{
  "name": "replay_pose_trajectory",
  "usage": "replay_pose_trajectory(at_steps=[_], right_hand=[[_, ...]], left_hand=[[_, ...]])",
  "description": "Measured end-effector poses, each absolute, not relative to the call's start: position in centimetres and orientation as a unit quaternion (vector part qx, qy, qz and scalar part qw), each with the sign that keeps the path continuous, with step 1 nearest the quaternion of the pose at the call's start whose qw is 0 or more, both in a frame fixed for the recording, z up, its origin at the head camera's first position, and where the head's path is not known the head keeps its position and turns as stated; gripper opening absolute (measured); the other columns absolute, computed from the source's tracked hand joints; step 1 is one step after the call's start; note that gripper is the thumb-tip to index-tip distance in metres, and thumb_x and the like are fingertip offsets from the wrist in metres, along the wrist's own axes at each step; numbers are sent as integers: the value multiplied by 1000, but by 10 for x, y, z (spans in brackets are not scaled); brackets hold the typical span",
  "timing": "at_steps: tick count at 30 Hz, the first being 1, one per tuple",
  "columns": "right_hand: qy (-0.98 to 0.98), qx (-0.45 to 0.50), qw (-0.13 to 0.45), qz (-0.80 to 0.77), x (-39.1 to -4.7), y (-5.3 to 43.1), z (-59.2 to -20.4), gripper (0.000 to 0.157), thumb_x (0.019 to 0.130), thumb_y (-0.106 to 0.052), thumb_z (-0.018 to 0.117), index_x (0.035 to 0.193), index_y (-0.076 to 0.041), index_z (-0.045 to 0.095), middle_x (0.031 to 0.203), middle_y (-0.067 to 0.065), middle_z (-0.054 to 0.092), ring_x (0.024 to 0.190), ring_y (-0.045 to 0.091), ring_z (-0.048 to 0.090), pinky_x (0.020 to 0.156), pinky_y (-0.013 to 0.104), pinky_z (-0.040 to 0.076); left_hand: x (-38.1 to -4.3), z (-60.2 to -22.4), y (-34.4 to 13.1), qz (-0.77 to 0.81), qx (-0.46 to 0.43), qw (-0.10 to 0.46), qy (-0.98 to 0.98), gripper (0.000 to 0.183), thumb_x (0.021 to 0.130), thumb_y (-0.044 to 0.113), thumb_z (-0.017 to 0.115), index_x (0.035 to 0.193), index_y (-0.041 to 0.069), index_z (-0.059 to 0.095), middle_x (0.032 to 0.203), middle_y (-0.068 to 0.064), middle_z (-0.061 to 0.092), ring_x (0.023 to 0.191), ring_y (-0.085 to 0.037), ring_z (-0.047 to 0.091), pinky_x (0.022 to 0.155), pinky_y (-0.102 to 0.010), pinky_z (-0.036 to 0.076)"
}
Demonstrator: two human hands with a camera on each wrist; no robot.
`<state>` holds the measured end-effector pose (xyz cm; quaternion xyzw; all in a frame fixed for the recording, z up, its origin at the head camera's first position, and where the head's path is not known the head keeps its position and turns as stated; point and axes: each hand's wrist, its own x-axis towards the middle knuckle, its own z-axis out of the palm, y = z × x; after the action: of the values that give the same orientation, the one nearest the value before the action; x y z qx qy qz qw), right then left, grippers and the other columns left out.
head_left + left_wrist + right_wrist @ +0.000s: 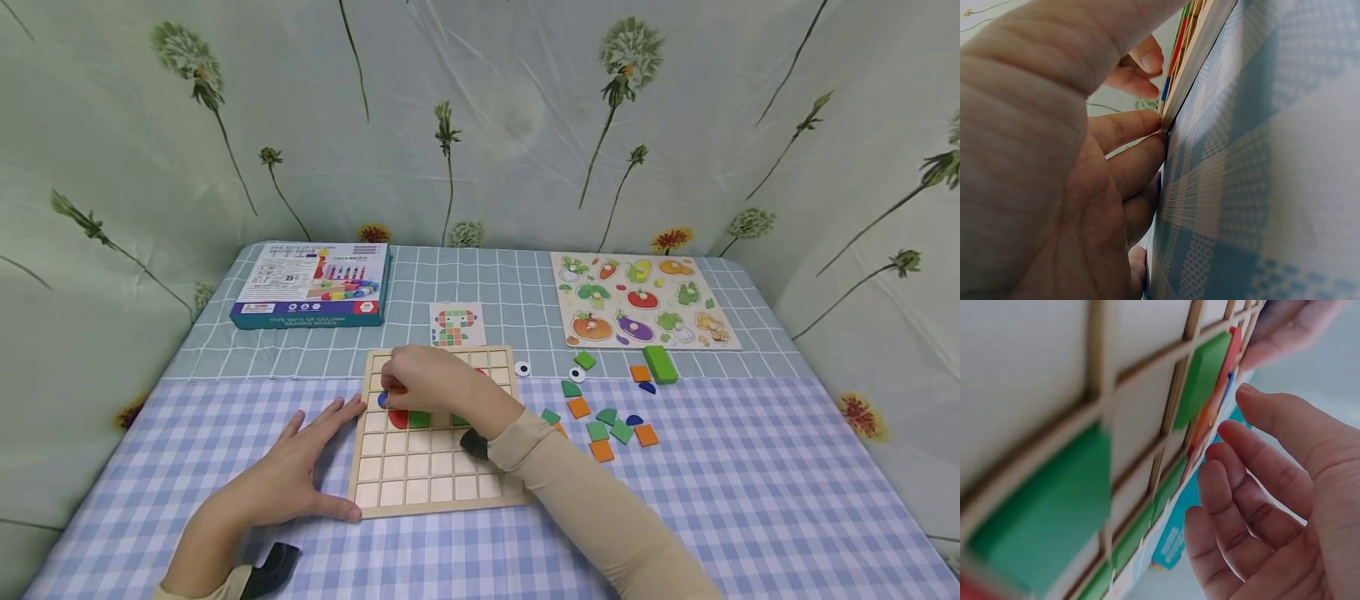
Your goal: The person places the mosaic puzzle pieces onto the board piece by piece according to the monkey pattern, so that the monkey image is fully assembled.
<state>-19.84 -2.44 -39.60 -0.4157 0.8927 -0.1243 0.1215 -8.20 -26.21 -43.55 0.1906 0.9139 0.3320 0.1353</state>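
A wooden grid board (431, 490) lies on the checked cloth with coloured pieces in some upper cells. My left hand (296, 471) rests by its left side, spread fingers and thumb touching the edge. Over the upper left cells is my right hand (438, 383), fingertips near a blue piece (383, 400). In the right wrist view, thumb and fingers are apart and nothing shows between them. Below the blue piece sit a red piece (397, 420) and a green square (419, 419). The right hand hides several cells in the head view.
Behind the board lies a pattern card (468, 335). Loose pieces, such as an orange square (602, 451) and a green block (660, 365), are scattered to the right. A boxed bead set (311, 287) stands back left, a vegetable puzzle board (637, 300) back right.
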Motion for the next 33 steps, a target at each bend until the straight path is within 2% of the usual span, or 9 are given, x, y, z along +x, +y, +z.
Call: replay_pose_trajectory(at_steps=[7, 12, 20, 27, 33], right_hand=[[904, -372, 136, -162, -199, 17, -383, 22, 103, -28, 72, 119, -14, 78, 102, 3, 68, 87, 14, 57, 73, 26, 49], [913, -341, 125, -187, -205, 60, -379, 21, 102, -23, 74, 117, -10, 78, 99, 2, 69, 89, 15, 59, 80, 29, 53], [937, -268, 112, -196, -215, 122, -383, 26, 98, -22, 80, 118, -6, 77, 96, 5, 72, 86, 18, 61, 81, 33, 56], [943, -235, 143, -186, -215, 142, -393, 32, 94, -28, 85, 116, -8, 75, 93, 3, 69, 82, 17, 59, 77, 29, 54], [943, -236, 146, -182, -215, 146, -398, 28, 93, -29, 86, 110, -10, 74, 90, 2, 69, 79, 15, 58, 76, 29, 54]], left_hand=[[-82, -434, -260, 331, 180, 144, 915, 135, 61, 68, 96, 170, 24, 29, 179, -12, 27, 164, -52, 16, 126, -81, -2], [-82, -433, -258, 327, 179, 144, 917, 136, 60, 69, 95, 170, 22, 30, 179, -12, 27, 164, -52, 17, 126, -80, -2], [-81, -432, -258, 316, 179, 144, 921, 137, 60, 69, 95, 170, 20, 31, 178, -14, 28, 164, -52, 17, 126, -81, 1], [-81, -430, -257, 306, 177, 144, 924, 137, 59, 69, 95, 170, 19, 32, 178, -15, 29, 164, -52, 19, 125, -81, 3], [-82, -428, -256, 299, 186, 141, 925, 136, 59, 70, 95, 169, 18, 33, 177, -15, 31, 163, -52, 21, 124, -82, 5]])
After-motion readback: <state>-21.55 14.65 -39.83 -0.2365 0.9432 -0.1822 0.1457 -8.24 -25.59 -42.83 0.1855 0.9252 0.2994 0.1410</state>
